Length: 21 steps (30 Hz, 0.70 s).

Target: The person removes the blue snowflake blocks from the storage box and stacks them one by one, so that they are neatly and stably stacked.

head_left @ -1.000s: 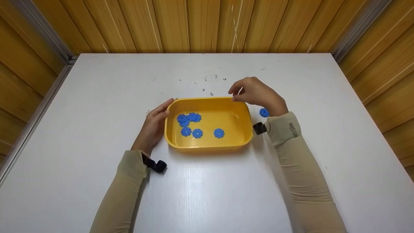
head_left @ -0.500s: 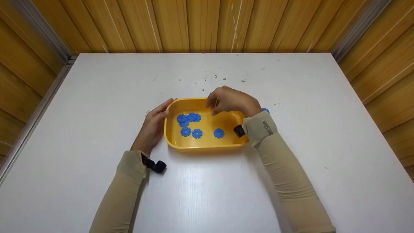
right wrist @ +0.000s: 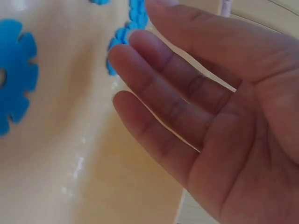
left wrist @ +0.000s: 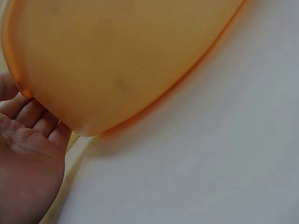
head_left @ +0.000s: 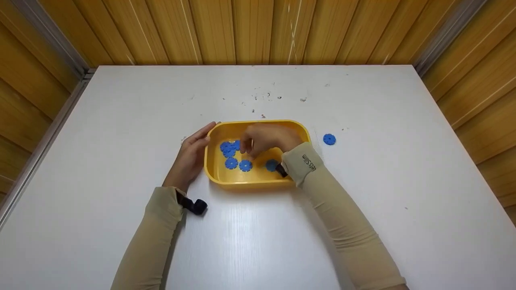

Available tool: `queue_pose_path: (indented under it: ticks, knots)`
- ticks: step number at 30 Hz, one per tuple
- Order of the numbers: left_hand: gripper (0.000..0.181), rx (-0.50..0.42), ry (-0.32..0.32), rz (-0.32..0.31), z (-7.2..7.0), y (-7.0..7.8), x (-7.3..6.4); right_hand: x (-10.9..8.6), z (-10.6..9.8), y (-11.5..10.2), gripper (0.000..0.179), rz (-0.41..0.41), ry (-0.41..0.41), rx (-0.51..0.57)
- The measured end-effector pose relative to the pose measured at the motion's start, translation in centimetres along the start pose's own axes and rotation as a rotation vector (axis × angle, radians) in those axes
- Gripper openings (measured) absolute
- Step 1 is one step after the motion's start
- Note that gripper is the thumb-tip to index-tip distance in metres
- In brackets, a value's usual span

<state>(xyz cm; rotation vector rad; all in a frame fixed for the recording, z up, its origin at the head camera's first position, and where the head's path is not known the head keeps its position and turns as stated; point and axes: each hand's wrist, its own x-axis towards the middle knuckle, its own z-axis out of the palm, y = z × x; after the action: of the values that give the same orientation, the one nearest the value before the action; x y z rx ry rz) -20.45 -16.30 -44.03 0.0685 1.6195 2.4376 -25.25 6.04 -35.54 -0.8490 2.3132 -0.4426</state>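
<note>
Down inside the box (head_left: 258, 183) now, mid-frame, with the right hand (head_left: 266, 137)! Over the far right rim a second ago, across the right half at the last look, now farther left and lower, right beside the pile of discs (head_left: 229, 150). Bending the fingers loosely, showing a gap between thumb and fingers, gripping nothing in sight; covering the pile's right edge, in plain view before. Shading the lone disc (head_left: 271, 164) right of centre, too, with the wrist camera (head_left: 281, 171). Leaving the front pair (head_left: 245, 165) in place, just left of centre. Baring the outer disc (head_left: 329, 139) on the table (head_left: 403, 169) at right, partly hidden by the sleeve (head_left: 303, 161) earlier. Holding the box's left end with the left hand (head_left: 192, 152), thumb at the rim, fingers along the outer wall, same as before.
</note>
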Motion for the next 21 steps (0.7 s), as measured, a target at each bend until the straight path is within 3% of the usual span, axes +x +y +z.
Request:
queue_pose_path:
  ticks: [12,18,21]
  knots:
    - [0.048,0.004,0.001,0.004,0.1,0.2,0.0,1.1,1.0,-0.7,0.017,0.028,-0.065,-0.054]
    - [0.048,-0.021,0.015,0.007,0.1,0.1,0.0,1.1,1.6,-1.0,0.018,0.021,-0.032,-0.125]
    - [0.049,-0.027,0.014,0.008,0.1,0.1,0.0,0.9,1.8,-1.3,0.016,0.056,-0.017,-0.140]
